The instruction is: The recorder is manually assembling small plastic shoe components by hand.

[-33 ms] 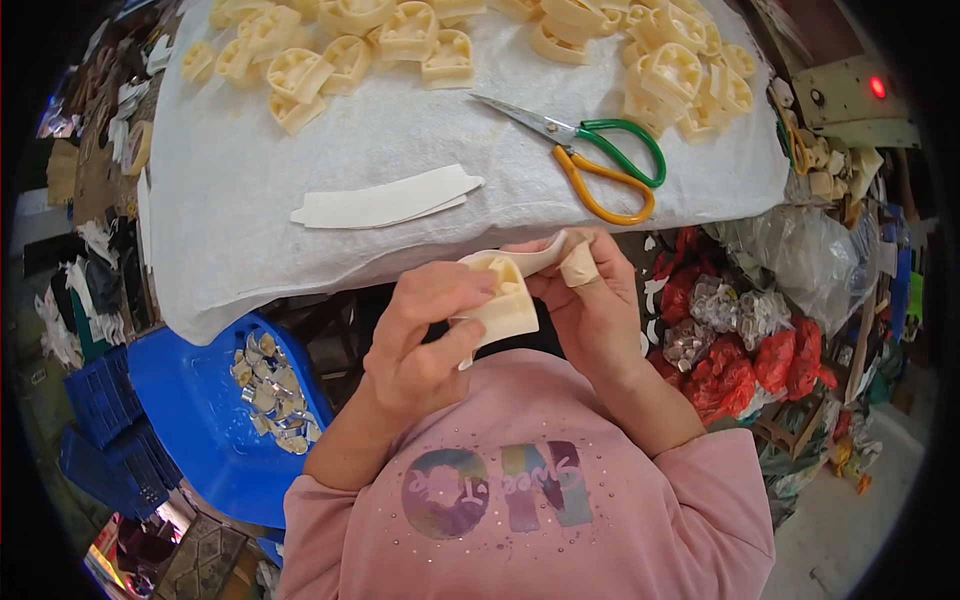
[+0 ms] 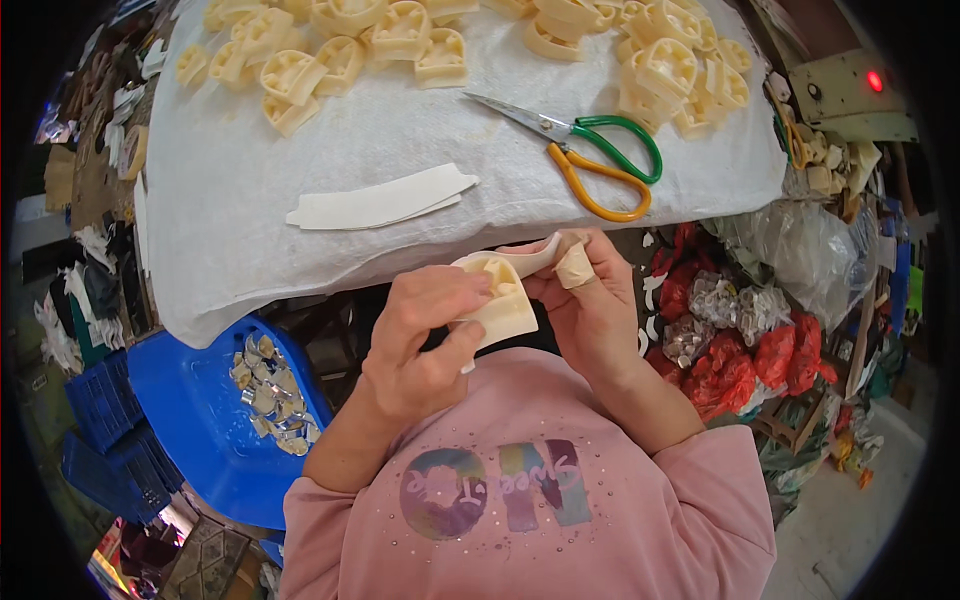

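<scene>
Just over my lap, my left hand (image 2: 415, 340) is closed around a cream hollow moulded piece (image 2: 508, 316) with a rounded end and ribs inside. It resembles a shoe heel. A white strip (image 2: 530, 260) curves along its far rim and runs across to my right hand (image 2: 600, 315). My right fingers pinch the strip's far end; tan tape (image 2: 574, 267) wraps the thumb. On the white cloth ahead lie a few flat white strips (image 2: 385, 200), overlapping. To their right rest scissors (image 2: 600, 180) with one green and one orange handle, blades apart.
Many similar cream pieces (image 2: 400, 32) are heaped along the far side of the cloth-covered table (image 2: 220, 240). A blue tub (image 2: 180, 420) with shiny scraps stands at lower left. Red plastic bags (image 2: 725, 375) and clear plastic (image 2: 800, 250) lie at right, below a machine with a red light (image 2: 874, 81).
</scene>
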A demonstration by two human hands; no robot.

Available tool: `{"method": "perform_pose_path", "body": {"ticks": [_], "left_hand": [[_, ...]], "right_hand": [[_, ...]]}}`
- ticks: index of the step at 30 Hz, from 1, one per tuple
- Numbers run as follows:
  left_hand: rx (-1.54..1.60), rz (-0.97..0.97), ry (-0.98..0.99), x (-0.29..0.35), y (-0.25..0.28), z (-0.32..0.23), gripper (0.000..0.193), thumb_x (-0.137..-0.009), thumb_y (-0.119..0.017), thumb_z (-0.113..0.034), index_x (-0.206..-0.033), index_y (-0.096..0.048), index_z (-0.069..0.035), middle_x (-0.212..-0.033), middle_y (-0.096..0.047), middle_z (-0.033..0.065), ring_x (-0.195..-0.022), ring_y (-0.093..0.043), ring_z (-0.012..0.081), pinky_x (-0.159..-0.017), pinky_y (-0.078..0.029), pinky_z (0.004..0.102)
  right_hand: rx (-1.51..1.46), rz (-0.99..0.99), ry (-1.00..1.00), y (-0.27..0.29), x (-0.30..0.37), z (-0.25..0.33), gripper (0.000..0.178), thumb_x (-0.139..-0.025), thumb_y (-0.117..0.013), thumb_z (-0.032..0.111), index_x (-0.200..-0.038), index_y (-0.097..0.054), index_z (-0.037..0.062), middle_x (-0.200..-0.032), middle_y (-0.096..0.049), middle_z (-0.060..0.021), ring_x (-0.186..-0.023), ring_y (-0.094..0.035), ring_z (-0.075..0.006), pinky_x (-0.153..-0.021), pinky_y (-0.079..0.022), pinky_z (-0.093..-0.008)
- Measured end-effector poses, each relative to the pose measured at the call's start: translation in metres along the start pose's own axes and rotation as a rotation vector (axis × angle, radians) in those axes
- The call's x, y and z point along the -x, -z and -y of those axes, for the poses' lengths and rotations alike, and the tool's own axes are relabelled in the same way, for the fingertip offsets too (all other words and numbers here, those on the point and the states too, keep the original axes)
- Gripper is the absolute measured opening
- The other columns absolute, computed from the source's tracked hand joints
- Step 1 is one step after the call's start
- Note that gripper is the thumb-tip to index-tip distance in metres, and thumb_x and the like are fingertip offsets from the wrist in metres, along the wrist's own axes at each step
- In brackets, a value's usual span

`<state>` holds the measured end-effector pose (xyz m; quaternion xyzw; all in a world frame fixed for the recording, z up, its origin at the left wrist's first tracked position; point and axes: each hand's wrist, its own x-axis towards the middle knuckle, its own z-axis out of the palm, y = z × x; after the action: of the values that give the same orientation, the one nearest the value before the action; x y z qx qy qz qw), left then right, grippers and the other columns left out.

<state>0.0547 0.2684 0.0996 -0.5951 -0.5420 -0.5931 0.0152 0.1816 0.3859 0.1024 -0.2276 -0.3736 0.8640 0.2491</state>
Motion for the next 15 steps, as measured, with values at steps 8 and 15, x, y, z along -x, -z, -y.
{"method": "perform_pose_path", "body": {"ticks": [8, 15], "left_hand": [[-0.190, 0.135, -0.004, -0.009, -0.004, 0.000, 0.020, -0.061, -0.064, 0.008, -0.071, -0.050, 0.000, -0.091, -0.056, 0.0170, -0.071, -0.058, 0.0279, -0.054, -0.044, 0.0336], [-0.318, 0.193, -0.002, -0.016, -0.009, -0.009, 0.018, -0.060, -0.061, 0.007, -0.066, -0.046, -0.002, -0.085, -0.052, 0.0142, -0.059, -0.047, 0.0214, -0.047, -0.034, 0.0310]], "right_hand": [[-0.081, -0.009, 0.006, 0.004, 0.005, 0.001, 0.018, -0.093, -0.048, 0.014, -0.102, -0.051, -0.0003, -0.114, -0.056, -0.0264, -0.109, -0.056, -0.0337, -0.094, -0.045, -0.0451], [0.278, 0.094, 0.083, 0.007, 0.008, 0.006, 0.025, -0.091, -0.042, 0.007, -0.109, -0.055, -0.0050, -0.117, -0.059, -0.0210, -0.108, -0.057, -0.0214, -0.090, -0.045, -0.0299]]}}
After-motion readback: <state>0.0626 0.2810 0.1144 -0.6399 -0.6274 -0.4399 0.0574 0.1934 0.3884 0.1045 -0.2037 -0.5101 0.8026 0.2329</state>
